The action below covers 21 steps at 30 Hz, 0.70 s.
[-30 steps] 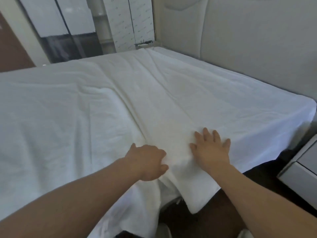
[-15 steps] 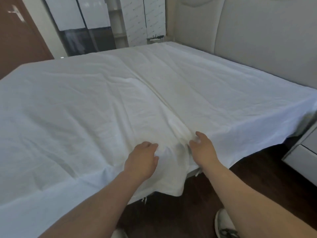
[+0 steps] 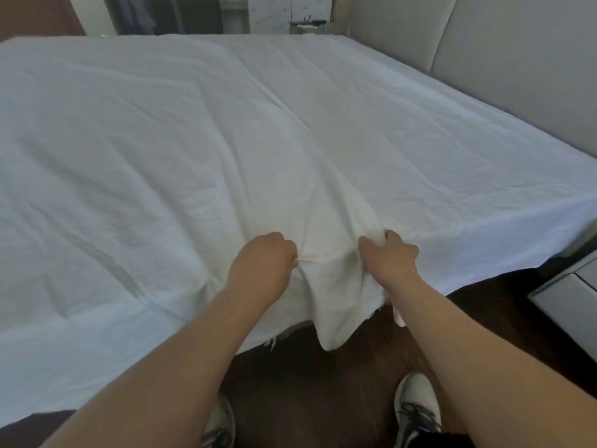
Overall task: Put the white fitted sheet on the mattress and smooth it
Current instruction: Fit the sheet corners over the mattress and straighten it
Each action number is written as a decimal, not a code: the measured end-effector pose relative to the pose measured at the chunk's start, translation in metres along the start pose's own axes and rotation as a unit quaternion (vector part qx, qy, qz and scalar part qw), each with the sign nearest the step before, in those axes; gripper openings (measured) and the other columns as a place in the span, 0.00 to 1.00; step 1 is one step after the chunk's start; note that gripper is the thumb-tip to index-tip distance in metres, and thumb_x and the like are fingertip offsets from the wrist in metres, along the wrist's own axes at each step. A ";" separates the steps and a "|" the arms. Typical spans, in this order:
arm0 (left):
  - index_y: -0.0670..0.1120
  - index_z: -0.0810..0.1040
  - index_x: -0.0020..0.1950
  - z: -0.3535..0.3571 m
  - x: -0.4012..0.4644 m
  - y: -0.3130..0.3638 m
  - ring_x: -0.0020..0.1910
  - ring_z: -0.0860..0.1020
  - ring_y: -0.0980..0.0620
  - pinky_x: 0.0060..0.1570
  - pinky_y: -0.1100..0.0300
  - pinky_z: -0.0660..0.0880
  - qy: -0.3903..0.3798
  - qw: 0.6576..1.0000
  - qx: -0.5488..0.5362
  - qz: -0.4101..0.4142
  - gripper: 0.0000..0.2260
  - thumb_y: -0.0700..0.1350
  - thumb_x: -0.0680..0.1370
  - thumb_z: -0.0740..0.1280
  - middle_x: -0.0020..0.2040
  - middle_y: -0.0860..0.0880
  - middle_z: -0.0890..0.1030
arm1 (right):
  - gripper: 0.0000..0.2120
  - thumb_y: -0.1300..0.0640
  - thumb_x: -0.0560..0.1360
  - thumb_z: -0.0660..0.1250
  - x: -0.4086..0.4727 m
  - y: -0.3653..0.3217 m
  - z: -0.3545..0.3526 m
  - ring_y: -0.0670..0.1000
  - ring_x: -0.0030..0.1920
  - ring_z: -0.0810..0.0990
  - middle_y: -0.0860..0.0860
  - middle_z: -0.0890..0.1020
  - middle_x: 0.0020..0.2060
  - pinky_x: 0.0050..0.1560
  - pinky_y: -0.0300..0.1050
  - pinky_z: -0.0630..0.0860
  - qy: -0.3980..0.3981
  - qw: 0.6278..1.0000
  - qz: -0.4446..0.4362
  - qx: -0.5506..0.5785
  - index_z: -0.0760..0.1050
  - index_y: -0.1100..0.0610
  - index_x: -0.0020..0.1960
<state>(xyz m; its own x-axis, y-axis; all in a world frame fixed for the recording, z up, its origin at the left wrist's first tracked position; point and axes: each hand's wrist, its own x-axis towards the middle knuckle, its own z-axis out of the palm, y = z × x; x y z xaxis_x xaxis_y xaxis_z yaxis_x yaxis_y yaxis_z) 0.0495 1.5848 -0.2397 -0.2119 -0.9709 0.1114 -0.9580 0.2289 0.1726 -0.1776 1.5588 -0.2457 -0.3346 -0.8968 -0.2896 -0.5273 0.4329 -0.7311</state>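
Note:
The white fitted sheet (image 3: 226, 140) lies spread over the whole mattress, creased, with a long fold running from the far side toward me. Its near edge hangs over the bed's side, and a loose flap droops lowest between my arms. My left hand (image 3: 261, 265) is closed in a fist, pinching a bunch of the sheet at the near edge. My right hand (image 3: 389, 258) grips a gathered fold of the same sheet a short way to the right. The cloth between the two hands is pulled taut. The mattress itself is hidden under the sheet.
A padded beige headboard (image 3: 484, 59) runs along the right. A pale nightstand (image 3: 568, 295) stands at the right by the bed's corner. Dark wooden floor (image 3: 307, 399) lies under me, with my two sneakers on it. Wardrobe doors (image 3: 281, 11) are at the far end.
My right hand went from lying flat on the sheet to gripping a fold. Both hands drew back toward the near edge, pulling the sheet, and my view moved back and down.

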 end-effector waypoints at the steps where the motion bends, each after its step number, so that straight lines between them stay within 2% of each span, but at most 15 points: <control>1: 0.47 0.82 0.57 -0.006 -0.005 -0.005 0.50 0.78 0.47 0.45 0.58 0.67 -0.015 1.000 0.009 -0.022 0.10 0.49 0.84 0.63 0.52 0.48 0.78 | 0.33 0.41 0.79 0.61 -0.001 -0.002 -0.001 0.59 0.54 0.73 0.59 0.59 0.73 0.59 0.51 0.74 0.001 1.000 0.004 0.000 0.61 0.56 0.79; 4: 0.47 0.83 0.54 -0.028 -0.017 -0.031 0.46 0.77 0.48 0.44 0.58 0.69 -0.080 0.989 0.038 -0.116 0.07 0.47 0.82 0.66 0.50 0.48 0.81 | 0.32 0.39 0.80 0.54 0.002 -0.006 -0.007 0.65 0.64 0.71 0.62 0.67 0.70 0.69 0.55 0.67 -0.008 1.000 0.002 -0.015 0.66 0.60 0.75; 7: 0.46 0.81 0.46 -0.055 -0.035 -0.050 0.40 0.77 0.47 0.41 0.56 0.72 -0.125 0.962 0.075 -0.232 0.05 0.39 0.76 0.66 0.43 0.47 0.81 | 0.31 0.39 0.83 0.50 -0.003 -0.008 -0.015 0.65 0.69 0.70 0.65 0.73 0.67 0.72 0.60 0.64 -0.032 0.998 -0.018 -0.050 0.71 0.61 0.70; 9: 0.46 0.78 0.46 -0.064 -0.040 -0.042 0.44 0.76 0.46 0.47 0.53 0.73 -0.141 0.949 0.107 -0.261 0.05 0.38 0.75 0.63 0.46 0.47 0.79 | 0.28 0.42 0.85 0.49 -0.003 -0.003 -0.018 0.65 0.69 0.70 0.65 0.73 0.67 0.73 0.61 0.62 -0.036 0.998 -0.035 -0.040 0.71 0.63 0.71; 10: 0.47 0.78 0.50 -0.064 -0.040 -0.032 0.49 0.75 0.45 0.51 0.50 0.72 -0.133 0.953 0.130 -0.239 0.07 0.40 0.75 0.63 0.52 0.47 0.78 | 0.27 0.44 0.86 0.50 -0.003 -0.001 -0.019 0.63 0.68 0.70 0.64 0.73 0.67 0.73 0.60 0.62 -0.036 0.998 -0.042 -0.028 0.70 0.64 0.71; 12: 0.52 0.75 0.65 -0.057 -0.034 -0.009 0.63 0.71 0.44 0.58 0.46 0.68 -0.086 0.978 0.125 -0.140 0.17 0.47 0.76 0.65 0.64 0.49 0.74 | 0.24 0.44 0.85 0.50 -0.004 0.002 -0.021 0.59 0.61 0.68 0.59 0.70 0.63 0.68 0.54 0.64 -0.044 0.998 -0.023 0.025 0.72 0.61 0.68; 14: 0.54 0.71 0.73 -0.039 -0.024 0.011 0.67 0.68 0.45 0.61 0.45 0.67 -0.044 0.995 0.071 -0.054 0.24 0.54 0.77 0.66 0.68 0.50 0.71 | 0.23 0.42 0.84 0.50 -0.003 0.005 -0.022 0.57 0.59 0.66 0.56 0.65 0.64 0.64 0.52 0.65 -0.053 0.997 -0.002 0.057 0.73 0.57 0.66; 16: 0.53 0.71 0.73 -0.020 -0.014 0.021 0.65 0.70 0.45 0.59 0.47 0.69 -0.045 0.996 0.068 -0.025 0.24 0.59 0.79 0.66 0.67 0.49 0.72 | 0.23 0.40 0.84 0.50 0.000 0.008 -0.022 0.57 0.66 0.65 0.55 0.62 0.69 0.68 0.52 0.63 -0.060 0.997 -0.007 0.056 0.72 0.52 0.68; 18: 0.50 0.75 0.67 -0.006 -0.005 0.019 0.59 0.73 0.46 0.53 0.51 0.72 -0.046 0.994 0.091 -0.023 0.17 0.54 0.81 0.67 0.61 0.48 0.74 | 0.25 0.39 0.84 0.51 0.000 0.010 -0.024 0.57 0.72 0.64 0.55 0.61 0.74 0.72 0.51 0.61 -0.056 0.996 -0.015 0.069 0.71 0.53 0.72; 21: 0.47 0.80 0.61 -0.004 0.003 0.009 0.52 0.78 0.46 0.50 0.51 0.76 -0.062 0.995 0.075 -0.025 0.09 0.48 0.83 0.65 0.55 0.47 0.77 | 0.26 0.41 0.84 0.54 0.002 0.013 -0.028 0.57 0.75 0.63 0.55 0.62 0.76 0.74 0.48 0.61 -0.050 0.995 -0.023 0.084 0.70 0.56 0.74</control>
<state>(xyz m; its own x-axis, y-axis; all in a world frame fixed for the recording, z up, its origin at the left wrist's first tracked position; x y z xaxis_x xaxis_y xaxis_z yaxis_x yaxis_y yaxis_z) 0.0413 1.5846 -0.2339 -0.1773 -0.9840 -0.0170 -0.9839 0.1768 0.0265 -0.2070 1.5651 -0.2392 -0.2289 -0.9235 -0.3080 -0.4001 0.3776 -0.8350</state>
